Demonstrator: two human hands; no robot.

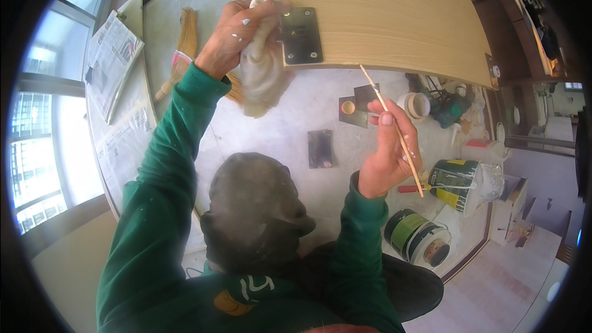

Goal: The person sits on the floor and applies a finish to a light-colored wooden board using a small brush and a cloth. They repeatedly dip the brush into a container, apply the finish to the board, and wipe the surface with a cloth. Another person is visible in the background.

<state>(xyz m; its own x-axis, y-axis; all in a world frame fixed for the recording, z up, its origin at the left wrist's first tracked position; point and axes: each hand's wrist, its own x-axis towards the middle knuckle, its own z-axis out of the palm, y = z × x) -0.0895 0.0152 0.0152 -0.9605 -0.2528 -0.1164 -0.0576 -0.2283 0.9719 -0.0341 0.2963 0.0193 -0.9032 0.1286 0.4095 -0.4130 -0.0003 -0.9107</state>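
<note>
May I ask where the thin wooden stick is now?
Head view, right of centre: the right hand holds the stick, its upper tip near the pale wooden board.

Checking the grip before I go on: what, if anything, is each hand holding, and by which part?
The left hand holds a pale rag by its upper end; the right hand holds a thin stick near its middle.

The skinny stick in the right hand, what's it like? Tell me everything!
The stick is long, thin, pale brown and wood-like, with a greyish mark near its upper end. The right hand pinches it at a slant, its lower end poking past the hand. Its upper tip is near the board; whether they touch is unclear.
</note>
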